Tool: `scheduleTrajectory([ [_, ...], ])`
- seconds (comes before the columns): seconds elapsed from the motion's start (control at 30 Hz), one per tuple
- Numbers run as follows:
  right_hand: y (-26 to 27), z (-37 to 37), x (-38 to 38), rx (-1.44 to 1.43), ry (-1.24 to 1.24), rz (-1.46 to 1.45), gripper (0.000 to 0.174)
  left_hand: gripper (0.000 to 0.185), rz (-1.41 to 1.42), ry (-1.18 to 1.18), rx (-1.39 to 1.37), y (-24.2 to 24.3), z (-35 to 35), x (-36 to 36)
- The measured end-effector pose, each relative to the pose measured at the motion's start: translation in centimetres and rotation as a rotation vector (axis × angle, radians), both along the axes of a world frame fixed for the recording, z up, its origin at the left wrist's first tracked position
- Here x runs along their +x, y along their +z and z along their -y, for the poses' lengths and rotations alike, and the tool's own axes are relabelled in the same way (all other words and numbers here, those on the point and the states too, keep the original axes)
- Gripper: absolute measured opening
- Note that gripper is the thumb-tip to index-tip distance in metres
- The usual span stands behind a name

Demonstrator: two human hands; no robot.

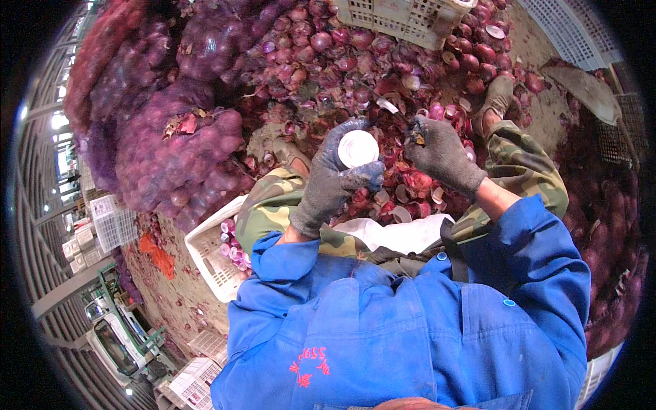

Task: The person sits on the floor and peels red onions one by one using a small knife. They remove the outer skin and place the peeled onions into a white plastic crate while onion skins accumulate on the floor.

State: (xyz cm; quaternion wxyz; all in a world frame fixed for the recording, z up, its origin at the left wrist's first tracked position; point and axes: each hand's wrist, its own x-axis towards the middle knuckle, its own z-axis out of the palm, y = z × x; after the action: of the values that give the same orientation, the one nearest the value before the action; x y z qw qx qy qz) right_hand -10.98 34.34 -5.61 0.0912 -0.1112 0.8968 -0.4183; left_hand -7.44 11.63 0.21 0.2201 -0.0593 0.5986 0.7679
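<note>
My left hand [328, 179], in a dark glove, grips an onion [358, 148] whose cut white face is turned up towards me. To its right, my right hand [443, 151], also gloved, is closed around what looks like a knife [400, 114]. Its thin dark blade points up and left, and a pale scrap [387, 105] lies against it. The handle is hidden in the fist. Below both hands, between my knees, red onion skins and cut ends [415, 182] lie heaped.
Whole red onions [323, 43] are piled ahead, below a plastic crate [400, 20]. Full mesh sacks [179, 154] stand at left and more [605, 246] at right. By my left leg, a white crate [207, 256] holds peeled onions [234, 251]. A vehicle [115, 343] is further left.
</note>
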Motion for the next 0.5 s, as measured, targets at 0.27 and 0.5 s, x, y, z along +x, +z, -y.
scheduleTrajectory([
  [0.27,-1.0,-2.4,-0.1,0.611,0.211,0.132,0.017,0.06,-0.106,0.103,-0.206,2.7,0.4,-0.2],
  [0.5,1.4,-3.8,0.5,0.31,0.068,-0.062,0.018,0.049,-0.305,0.34,-0.42,8.1,7.6,1.7],
])
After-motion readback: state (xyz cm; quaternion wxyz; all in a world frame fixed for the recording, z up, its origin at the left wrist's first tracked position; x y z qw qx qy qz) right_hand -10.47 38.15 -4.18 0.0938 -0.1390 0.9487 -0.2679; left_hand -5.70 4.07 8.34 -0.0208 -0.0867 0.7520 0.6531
